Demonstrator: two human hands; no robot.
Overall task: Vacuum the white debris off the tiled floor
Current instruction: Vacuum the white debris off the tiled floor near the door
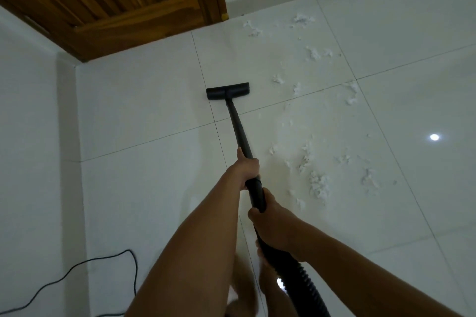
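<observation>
A pale tiled floor point(144, 116) was seen from above, bounded at its far left corner by a white wall and a slatted wooden door point(116, 2). A black vacuum wand point(238, 128) was held slanting down toward the door, and its flat floor head point(227, 90) was set on the tiles beside a grout line, near the middle of the floor. The left hand point(247, 167) was wrapped around the wand higher up. The right hand point(270, 224) was curled around the thicker handle just behind it, where the ribbed hose point(301, 283) was joined. White debris point(319, 183) was scattered in fluffy tufts to the right of the wand, from the far edge by the door frame down to a denser patch beside the hands, none of it touched by the floor head. A black cable point(77, 267) was looped along the near left edge, and a bright light spot point(434, 137) was reflected toward the right edge
</observation>
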